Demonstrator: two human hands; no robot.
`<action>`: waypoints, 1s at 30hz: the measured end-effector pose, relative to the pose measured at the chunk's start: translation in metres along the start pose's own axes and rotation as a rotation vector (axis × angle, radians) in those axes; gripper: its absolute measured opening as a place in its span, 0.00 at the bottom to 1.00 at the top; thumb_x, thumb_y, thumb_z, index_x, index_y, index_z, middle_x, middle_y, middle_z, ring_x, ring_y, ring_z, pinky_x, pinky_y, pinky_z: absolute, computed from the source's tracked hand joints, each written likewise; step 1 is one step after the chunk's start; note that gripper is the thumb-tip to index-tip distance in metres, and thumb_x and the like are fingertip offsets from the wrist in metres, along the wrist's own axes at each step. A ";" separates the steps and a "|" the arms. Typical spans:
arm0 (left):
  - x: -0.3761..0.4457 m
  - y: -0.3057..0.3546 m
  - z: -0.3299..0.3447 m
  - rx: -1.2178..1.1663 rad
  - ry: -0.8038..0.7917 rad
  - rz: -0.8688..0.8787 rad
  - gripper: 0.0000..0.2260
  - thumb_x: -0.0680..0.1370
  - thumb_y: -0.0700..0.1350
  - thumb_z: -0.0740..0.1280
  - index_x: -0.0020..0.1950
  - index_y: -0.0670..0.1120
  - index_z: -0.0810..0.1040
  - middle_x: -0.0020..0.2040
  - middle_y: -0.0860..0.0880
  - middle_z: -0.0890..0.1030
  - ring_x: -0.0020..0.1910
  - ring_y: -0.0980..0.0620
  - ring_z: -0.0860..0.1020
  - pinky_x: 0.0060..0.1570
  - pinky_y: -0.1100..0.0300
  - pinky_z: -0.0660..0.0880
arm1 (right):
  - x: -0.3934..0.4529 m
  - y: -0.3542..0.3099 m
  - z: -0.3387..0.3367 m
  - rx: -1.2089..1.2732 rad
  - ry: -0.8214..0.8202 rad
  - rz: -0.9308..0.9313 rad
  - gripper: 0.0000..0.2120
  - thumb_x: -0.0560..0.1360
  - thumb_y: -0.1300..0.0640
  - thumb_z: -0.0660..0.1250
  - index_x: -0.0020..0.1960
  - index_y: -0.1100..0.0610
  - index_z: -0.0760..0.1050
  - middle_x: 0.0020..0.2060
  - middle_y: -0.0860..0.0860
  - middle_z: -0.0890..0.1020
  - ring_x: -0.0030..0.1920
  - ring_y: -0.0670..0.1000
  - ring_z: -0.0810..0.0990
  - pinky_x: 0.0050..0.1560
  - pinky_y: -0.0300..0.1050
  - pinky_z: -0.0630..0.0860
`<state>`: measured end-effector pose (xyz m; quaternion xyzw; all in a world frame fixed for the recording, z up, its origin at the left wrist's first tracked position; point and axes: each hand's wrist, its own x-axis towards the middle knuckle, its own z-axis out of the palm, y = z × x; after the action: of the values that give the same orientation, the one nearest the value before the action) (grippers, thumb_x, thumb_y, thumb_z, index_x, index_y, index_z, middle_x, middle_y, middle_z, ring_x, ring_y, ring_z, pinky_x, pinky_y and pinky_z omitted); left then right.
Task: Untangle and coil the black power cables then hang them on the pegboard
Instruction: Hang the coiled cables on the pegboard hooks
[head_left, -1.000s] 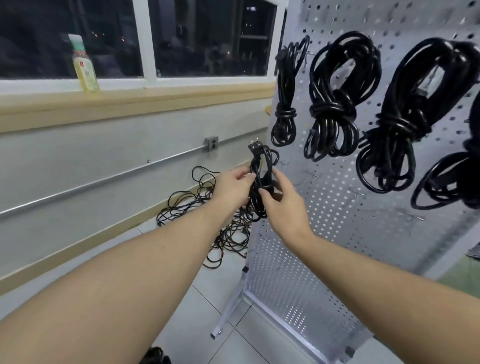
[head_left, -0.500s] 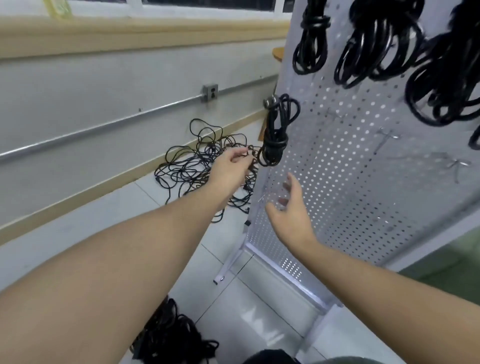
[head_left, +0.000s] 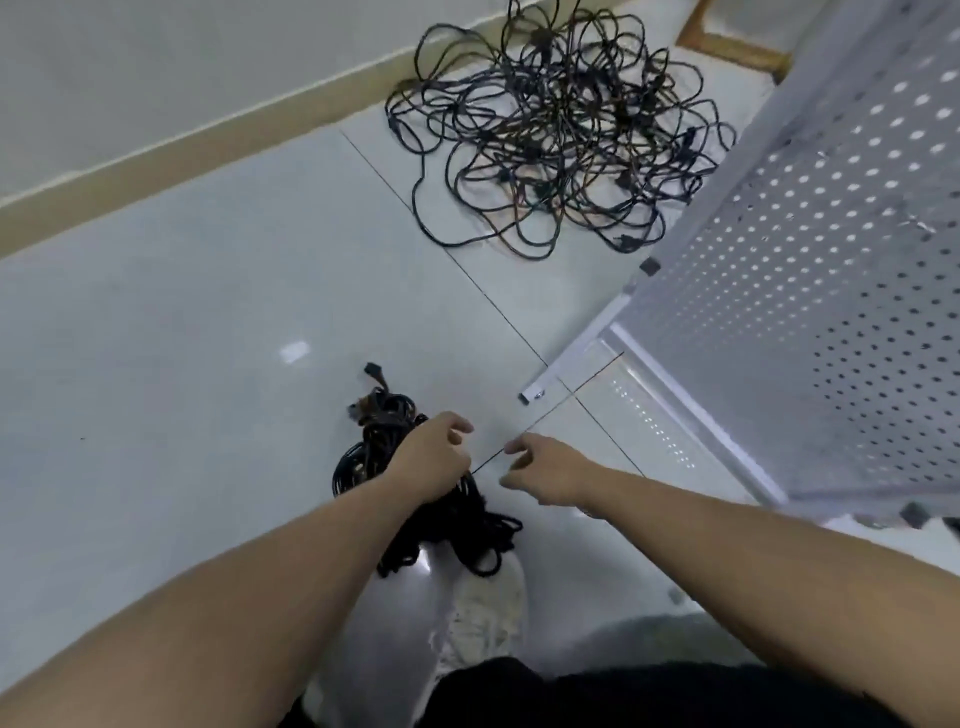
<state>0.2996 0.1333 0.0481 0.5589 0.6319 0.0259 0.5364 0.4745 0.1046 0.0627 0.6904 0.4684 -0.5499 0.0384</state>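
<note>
Where things are: as I look down at the tiled floor (head_left: 208, 322), a dark heap of black power cables (head_left: 395, 431) lies near its bottom edge, just in front of my shoe (head_left: 485, 618).
Left hand: my left hand (head_left: 434, 457) is down on top of the heap, fingers bent into the cords. I think it holds some, but its back hides the fingertips.
Right hand: my right hand (head_left: 545, 475) hangs just beside the heap, on its right. Its fingers are curled loose and hold nothing.
Which way to go: the heap sits right under the left hand and runs long, from the plug end (head_left: 373, 375) farther away back to my shoe. The left hand is nearer, so I think it lifts first and the right hand comes in from the side.
Second pile: a bigger tangled pile of thin cables (head_left: 561, 130) lies by the floor's top edge, well apart from both hands.
Pegboard: the pegboard (head_left: 831, 249) stands at the right edge of the floor on a white metal foot (head_left: 540, 387).
Look and feel: the cords look round, rubbery and bendy, dull black. The board is flat grey metal, full of small round holes. The floor is pale, smooth and shiny.
</note>
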 end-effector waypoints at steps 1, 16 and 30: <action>0.008 -0.008 0.002 -0.005 0.013 -0.001 0.13 0.80 0.37 0.64 0.64 0.47 0.76 0.57 0.48 0.76 0.46 0.52 0.76 0.40 0.68 0.73 | 0.015 0.000 0.008 -0.050 -0.037 0.003 0.26 0.79 0.55 0.69 0.75 0.56 0.68 0.63 0.54 0.79 0.53 0.51 0.77 0.51 0.41 0.72; 0.048 -0.004 0.007 -0.254 0.243 0.048 0.11 0.80 0.39 0.63 0.58 0.53 0.75 0.61 0.52 0.77 0.56 0.55 0.76 0.58 0.59 0.72 | 0.088 0.012 0.021 -0.114 0.161 -0.071 0.08 0.81 0.56 0.64 0.59 0.55 0.77 0.57 0.54 0.83 0.57 0.57 0.79 0.51 0.44 0.74; -0.066 0.176 -0.022 -0.536 0.051 0.332 0.32 0.77 0.51 0.75 0.78 0.59 0.64 0.70 0.62 0.70 0.60 0.56 0.80 0.58 0.56 0.79 | -0.117 -0.039 -0.126 0.582 0.525 -0.315 0.06 0.77 0.55 0.73 0.53 0.54 0.79 0.46 0.57 0.87 0.47 0.55 0.87 0.48 0.52 0.85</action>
<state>0.3904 0.1632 0.2121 0.4923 0.5160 0.2930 0.6369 0.5441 0.1273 0.2233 0.7091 0.3873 -0.4640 -0.3633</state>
